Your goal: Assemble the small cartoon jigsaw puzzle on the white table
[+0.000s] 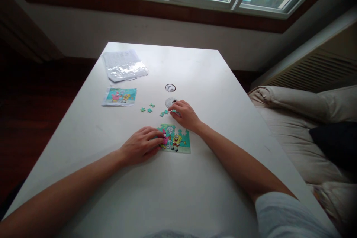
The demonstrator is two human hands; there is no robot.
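A partly assembled jigsaw puzzle [182, 148] with cartoon characters lies on the white table, its upper edge uneven. My left hand [142, 143] rests over the puzzle's left side, fingers stretched out and covering part of it. Beyond the puzzle, my right hand [185, 115] is lowered over loose teal puzzle pieces [164, 113], with its thumb and forefinger slightly apart. Some teal shows between those fingers, though the hand partly hides it. Several more loose pieces [150, 110] lie left of the right hand.
A printed picture [122, 96] of the same characters lies at the left, below papers in a clear plastic sleeve [125, 65]. A round hole [170, 87] and a round cover [170, 102] are mid-table [195, 70]. A cushioned sofa [284, 130] stands to the right.
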